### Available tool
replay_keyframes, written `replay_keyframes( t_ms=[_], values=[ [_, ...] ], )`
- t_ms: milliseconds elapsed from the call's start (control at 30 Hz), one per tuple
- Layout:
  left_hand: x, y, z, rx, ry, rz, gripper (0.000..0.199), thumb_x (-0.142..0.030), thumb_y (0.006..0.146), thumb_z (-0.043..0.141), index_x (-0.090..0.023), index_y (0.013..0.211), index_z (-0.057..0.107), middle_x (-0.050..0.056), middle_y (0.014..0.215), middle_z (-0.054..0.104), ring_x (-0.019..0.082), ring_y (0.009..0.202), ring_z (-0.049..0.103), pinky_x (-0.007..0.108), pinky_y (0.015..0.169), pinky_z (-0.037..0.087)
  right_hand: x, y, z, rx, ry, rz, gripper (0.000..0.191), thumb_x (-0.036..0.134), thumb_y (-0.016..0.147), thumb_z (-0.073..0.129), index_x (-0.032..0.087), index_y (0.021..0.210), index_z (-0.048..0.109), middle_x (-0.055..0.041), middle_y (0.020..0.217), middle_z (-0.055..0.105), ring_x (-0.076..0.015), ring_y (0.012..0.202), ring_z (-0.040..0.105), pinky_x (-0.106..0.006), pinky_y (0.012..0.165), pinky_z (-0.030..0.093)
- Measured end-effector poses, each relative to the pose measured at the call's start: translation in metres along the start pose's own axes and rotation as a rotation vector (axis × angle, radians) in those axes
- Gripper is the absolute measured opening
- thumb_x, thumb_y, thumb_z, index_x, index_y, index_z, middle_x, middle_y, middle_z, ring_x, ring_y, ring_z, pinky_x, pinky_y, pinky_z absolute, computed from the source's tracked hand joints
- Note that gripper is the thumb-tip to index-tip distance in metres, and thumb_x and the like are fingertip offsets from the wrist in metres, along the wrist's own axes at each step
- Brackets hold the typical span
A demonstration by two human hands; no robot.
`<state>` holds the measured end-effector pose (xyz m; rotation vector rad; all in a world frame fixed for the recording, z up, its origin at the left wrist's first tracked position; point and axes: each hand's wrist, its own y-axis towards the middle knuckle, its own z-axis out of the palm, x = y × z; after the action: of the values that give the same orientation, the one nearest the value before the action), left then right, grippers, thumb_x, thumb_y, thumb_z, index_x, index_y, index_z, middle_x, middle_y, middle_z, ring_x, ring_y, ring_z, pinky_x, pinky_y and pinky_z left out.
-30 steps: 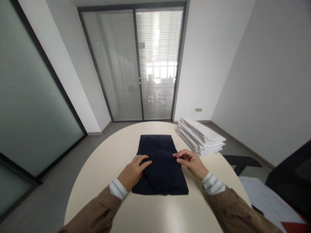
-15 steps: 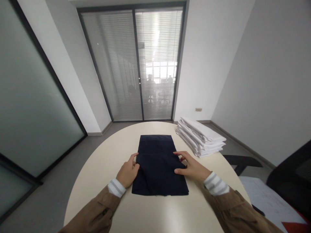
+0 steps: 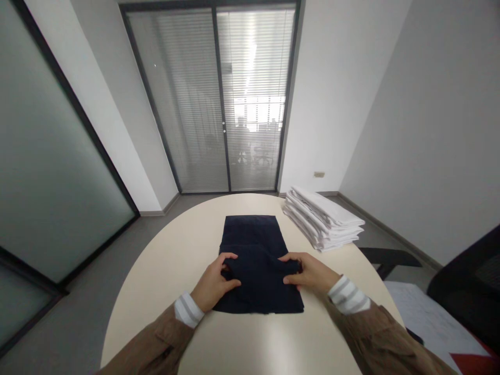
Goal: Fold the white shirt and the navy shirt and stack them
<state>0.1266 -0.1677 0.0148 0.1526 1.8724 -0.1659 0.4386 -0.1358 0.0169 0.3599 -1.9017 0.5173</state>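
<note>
A dark navy folded cloth [image 3: 253, 232] lies flat on the round cream table [image 3: 172, 260] in front of me. Its near part is doubled over the far part, with a fold line across the middle. My left hand [image 3: 214, 281] grips the left edge of the upper layer, thumb and fingers curled on top of the fabric. On the opposite edge, my right hand [image 3: 308, 272] has thumb and fingers closed around the same layer. The fabric between the hands is slightly raised and rumpled.
A stack of folded white cloths [image 3: 322, 219] stands at the table's back right edge. Beyond the table on the right is a black office chair [image 3: 469, 281], with a whitish sheet [image 3: 425, 317] near it. A glass door with blinds [image 3: 250, 104] is behind the table.
My left hand has moved inward and now takes hold of the cloth's left edge, fingers further over the fabric. My right hand has shifted slightly nearer me along the right edge.
</note>
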Motion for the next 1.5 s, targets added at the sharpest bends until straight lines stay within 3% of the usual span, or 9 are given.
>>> replay_keyframes(
  t_ms=[267, 667, 867, 933, 1067, 1200, 1333, 1400, 1500],
  values=[
    [-0.006, 0.006, 0.0, -0.218, -0.207, -0.011, 0.041, -0.029, 0.064, 0.078, -0.017, 0.1, 0.064, 0.003, 0.08, 0.07, 0.016, 0.063, 0.062, 0.022, 0.049, 0.047, 0.007, 0.004, 0.008, -0.134, 0.168, -0.061, 0.063, 0.048, 0.072, 0.081, 0.015, 0.119, 0.057, 0.0005, 0.065, 0.068, -0.0161, 0.059, 0.069, -0.024, 0.053, 0.055],
    [0.006, 0.013, 0.002, -0.2, -0.332, 0.15, 0.032, -0.029, 0.069, 0.079, -0.018, 0.091, 0.058, -0.002, 0.084, 0.06, 0.013, 0.08, 0.058, 0.022, 0.073, 0.046, 0.001, 0.009, 0.009, -0.242, 0.198, -0.296, 0.045, 0.045, 0.072, 0.081, 0.023, 0.102, 0.056, -0.0024, 0.091, 0.068, -0.0206, 0.082, 0.069, -0.032, 0.069, 0.055],
    [0.002, 0.008, -0.014, 0.092, -0.229, -0.044, 0.037, -0.048, 0.07, 0.076, -0.016, 0.086, 0.064, 0.0, 0.078, 0.057, 0.014, 0.073, 0.055, 0.022, 0.059, 0.047, -0.005, 0.003, 0.001, -0.087, -0.091, -0.199, 0.041, 0.054, 0.069, 0.081, 0.02, 0.083, 0.063, 0.0027, 0.065, 0.054, -0.013, 0.06, 0.051, -0.024, 0.053, 0.039],
    [0.003, 0.008, -0.018, 0.089, -0.137, -0.11, 0.045, -0.059, 0.077, 0.066, -0.014, 0.084, 0.068, 0.004, 0.082, 0.058, 0.017, 0.077, 0.057, 0.022, 0.055, 0.049, -0.005, 0.002, 0.002, -0.051, -0.143, -0.177, 0.042, 0.056, 0.071, 0.079, 0.019, 0.083, 0.065, 0.0044, 0.06, 0.047, -0.0113, 0.058, 0.045, -0.023, 0.051, 0.035],
    [0.007, 0.008, -0.018, -0.037, 0.061, -0.198, 0.051, -0.058, 0.084, 0.059, -0.016, 0.113, 0.062, 0.005, 0.084, 0.061, 0.017, 0.065, 0.063, 0.018, 0.038, 0.043, -0.006, 0.004, 0.004, -0.084, -0.073, -0.09, 0.052, 0.064, 0.08, 0.066, 0.022, 0.11, 0.063, 0.0072, 0.057, 0.042, -0.0098, 0.052, 0.04, -0.021, 0.047, 0.036],
    [0.007, 0.006, -0.015, -0.029, 0.045, -0.362, 0.068, -0.048, 0.094, 0.054, -0.017, 0.144, 0.021, 0.008, 0.086, 0.068, 0.016, 0.05, 0.066, 0.019, 0.033, 0.042, -0.006, 0.004, 0.006, -0.08, 0.017, 0.028, 0.066, 0.062, 0.076, 0.071, 0.024, 0.127, 0.053, 0.0097, 0.058, 0.039, -0.0095, 0.051, 0.044, -0.025, 0.048, 0.051],
    [0.003, 0.002, -0.013, 0.049, -0.061, -0.495, 0.056, -0.047, 0.094, 0.057, -0.017, 0.132, 0.029, 0.016, 0.103, 0.07, 0.019, 0.056, 0.071, 0.021, 0.039, 0.049, -0.002, 0.001, 0.007, -0.076, 0.085, 0.072, 0.086, 0.048, 0.065, 0.084, 0.027, 0.138, 0.043, 0.0048, 0.076, 0.055, -0.0145, 0.064, 0.058, -0.032, 0.057, 0.059],
    [0.002, 0.0, -0.011, 0.066, -0.175, -0.499, 0.055, -0.046, 0.088, 0.066, -0.019, 0.124, 0.035, 0.017, 0.117, 0.067, 0.021, 0.066, 0.074, 0.022, 0.045, 0.053, -0.001, 0.001, 0.007, -0.062, 0.147, 0.026, 0.098, 0.04, 0.061, 0.087, 0.028, 0.144, 0.036, -0.0035, 0.104, 0.064, -0.0217, 0.087, 0.066, -0.04, 0.076, 0.06],
    [0.004, -0.002, -0.007, 0.055, -0.316, -0.436, 0.06, -0.043, 0.074, 0.081, -0.019, 0.115, 0.044, 0.016, 0.12, 0.066, 0.024, 0.081, 0.075, 0.024, 0.056, 0.058, -0.004, 0.002, 0.007, -0.088, 0.133, -0.072, 0.108, 0.032, 0.056, 0.09, 0.025, 0.148, 0.032, -0.0115, 0.136, 0.055, -0.0283, 0.122, 0.056, -0.045, 0.108, 0.045]
  ],
)
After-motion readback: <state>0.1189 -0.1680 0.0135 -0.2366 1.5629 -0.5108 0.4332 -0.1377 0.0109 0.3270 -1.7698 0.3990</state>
